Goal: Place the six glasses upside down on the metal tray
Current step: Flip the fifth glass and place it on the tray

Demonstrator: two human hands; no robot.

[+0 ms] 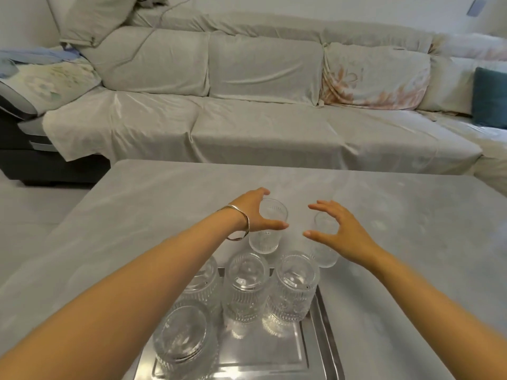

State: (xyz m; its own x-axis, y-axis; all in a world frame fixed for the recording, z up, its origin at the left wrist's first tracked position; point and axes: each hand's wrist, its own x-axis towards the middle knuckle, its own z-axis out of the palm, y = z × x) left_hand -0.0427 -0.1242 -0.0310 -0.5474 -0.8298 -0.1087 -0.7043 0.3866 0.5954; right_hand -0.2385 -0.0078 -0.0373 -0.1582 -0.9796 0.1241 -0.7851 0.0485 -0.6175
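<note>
A shiny metal tray [315, 349] lies at the near edge of the grey table. Several ribbed clear glasses stand upside down on it: one at the near left [182, 341], one behind it partly hidden by my left forearm [204, 283], one in the middle [247, 283], one at the right [295, 286]. Beyond the tray two glasses stand upright on the table. My left hand [255, 212] curls around the left upright glass [267, 234], thumb and fingers on its sides. My right hand [337, 229] hovers open over the right upright glass [325, 253], fingers spread, not touching it.
The grey table [164, 204] stretches far and to both sides. Behind it stands a long sofa under a pale cover [260, 127] with a teal cushion [491, 97] at the right. A silver bangle [241, 223] is on my left wrist.
</note>
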